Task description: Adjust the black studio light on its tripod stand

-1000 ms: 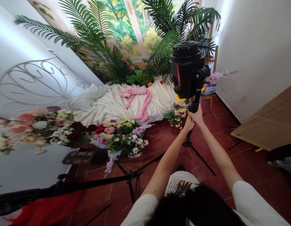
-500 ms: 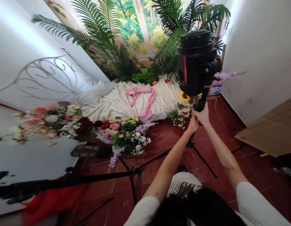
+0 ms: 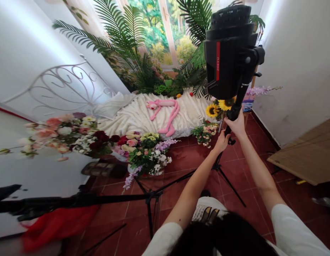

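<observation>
A black studio light (image 3: 229, 64) with a red stripe sits atop a black light stand (image 3: 220, 160) in front of me. My right hand (image 3: 237, 125) is wrapped around the upper part of the stand, just under the light. Slightly lower, my left hand (image 3: 221, 142) grips the same pole, close to a black clamp knob (image 3: 231, 141). Parts of the fingers of both hands are hidden behind the pole and the hands themselves. The stand's legs spread on the red tiled floor.
A white-draped bed (image 3: 130, 117) bears a pink plush toy (image 3: 168, 119). Bunches of flowers (image 3: 148, 153) stand before it, sunflowers (image 3: 213, 111) beside the pole. Another black stand (image 3: 122, 199) lies across the lower left. A brown board (image 3: 306, 153) leans at right; palm fronds (image 3: 122, 35) rise behind.
The studio light has risen and looks larger, nearer to me. My right hand has moved up with the upper pole, and a wider gap shows between my hands.
</observation>
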### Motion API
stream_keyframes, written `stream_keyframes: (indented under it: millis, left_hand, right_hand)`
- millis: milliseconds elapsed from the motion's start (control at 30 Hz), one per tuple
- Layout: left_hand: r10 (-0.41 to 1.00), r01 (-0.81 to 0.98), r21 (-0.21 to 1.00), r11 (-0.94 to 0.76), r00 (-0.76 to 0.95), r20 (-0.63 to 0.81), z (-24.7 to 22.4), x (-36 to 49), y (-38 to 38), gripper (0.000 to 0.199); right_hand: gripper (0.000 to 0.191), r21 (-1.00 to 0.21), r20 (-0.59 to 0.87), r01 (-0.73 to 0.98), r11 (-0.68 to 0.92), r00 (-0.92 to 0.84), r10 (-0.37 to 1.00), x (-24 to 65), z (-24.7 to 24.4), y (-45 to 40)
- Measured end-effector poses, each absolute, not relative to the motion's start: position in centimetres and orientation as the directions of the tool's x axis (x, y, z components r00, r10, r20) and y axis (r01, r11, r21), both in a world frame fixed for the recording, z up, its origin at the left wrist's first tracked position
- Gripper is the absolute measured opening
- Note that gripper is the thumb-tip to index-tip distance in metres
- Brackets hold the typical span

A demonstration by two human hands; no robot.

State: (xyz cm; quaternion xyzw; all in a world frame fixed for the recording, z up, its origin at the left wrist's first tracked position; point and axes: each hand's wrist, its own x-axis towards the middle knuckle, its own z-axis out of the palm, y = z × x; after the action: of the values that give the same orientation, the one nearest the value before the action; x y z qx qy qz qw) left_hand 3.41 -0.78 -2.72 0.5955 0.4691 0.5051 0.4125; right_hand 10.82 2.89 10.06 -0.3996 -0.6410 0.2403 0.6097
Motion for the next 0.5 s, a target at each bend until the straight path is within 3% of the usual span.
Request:
stream_keyframes:
  millis: [200,500]
  left_hand:
    - [0.980,0.134,0.971,-0.196,0.066,0.189,-2.5,3.5,-0.9,0.046]
    - [0.977,0.099,0.976,-0.194,-0.068,0.201,-2.7,4.3,-1.0,0.055]
  right_hand:
    - [0.053,-0.784,0.601,0.202,0.587,0.009,0.799,10.9,11.4,3.2]
    - [0.065,-0.775,0.606,0.243,0.583,0.025,0.795,10.5,11.3,2.3]
